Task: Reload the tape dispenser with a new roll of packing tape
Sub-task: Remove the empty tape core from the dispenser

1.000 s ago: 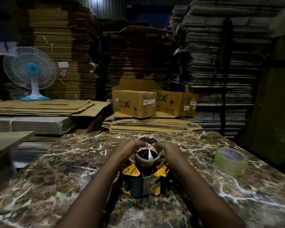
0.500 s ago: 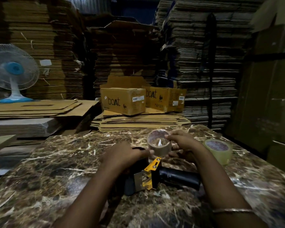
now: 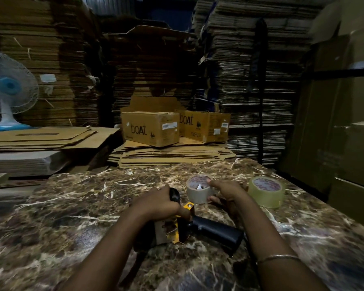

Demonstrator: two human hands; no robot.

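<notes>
A yellow and black tape dispenser [image 3: 189, 227] lies on its side on the marble table [image 3: 72, 217], its black handle pointing right. My left hand [image 3: 156, 203] grips the dispenser's head from above. My right hand [image 3: 225, 193] holds a nearly spent tape roll [image 3: 199, 191] that rests on the table just beyond the dispenser; thumb and fingers pinch its right side. A full roll of clear packing tape [image 3: 266, 192] with a red-printed core stands on the table to the right of my right hand, untouched.
Two "boat" cardboard boxes [image 3: 151, 129] sit on flattened cartons beyond the table's far edge. Tall stacks of flat cardboard [image 3: 250, 70] fill the background. A blue and white fan [image 3: 6, 91] stands at the left. Large cartons [image 3: 345, 122] rise at the right.
The spent roll has come off the dispenser and moved to the right onto the table. The dispenser has been laid on its side, with my left hand now on its head.
</notes>
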